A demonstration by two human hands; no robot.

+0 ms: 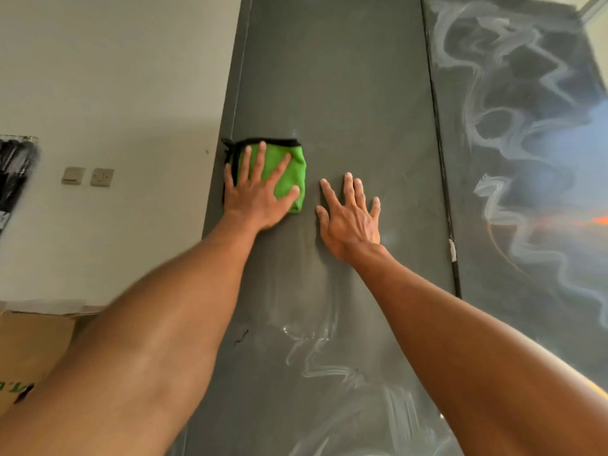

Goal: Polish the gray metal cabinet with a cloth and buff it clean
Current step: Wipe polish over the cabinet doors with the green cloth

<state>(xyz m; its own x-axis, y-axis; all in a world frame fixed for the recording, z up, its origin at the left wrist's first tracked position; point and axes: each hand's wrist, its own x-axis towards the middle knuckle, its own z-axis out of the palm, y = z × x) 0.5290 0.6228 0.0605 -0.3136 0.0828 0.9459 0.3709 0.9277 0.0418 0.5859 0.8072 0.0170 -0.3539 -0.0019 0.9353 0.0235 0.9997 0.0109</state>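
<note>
The gray metal cabinet [345,77] fills the middle of the view, with a left door and a right door split by a dark vertical seam. A folded green cloth [289,172] with a black edge lies flat against the left door near its left edge. My left hand [260,192] presses on the cloth with fingers spread and straight. My right hand [352,215] rests flat on the bare door just right of the cloth, fingers spread. White wavy polish smears [513,133] cover the right door, and fainter smears [325,360] mark the left door lower down.
A pale wall [115,77] runs left of the cabinet with two switch plates [88,176]. A cardboard box [29,350] stands at the lower left. A dark object [13,172] hangs at the left edge.
</note>
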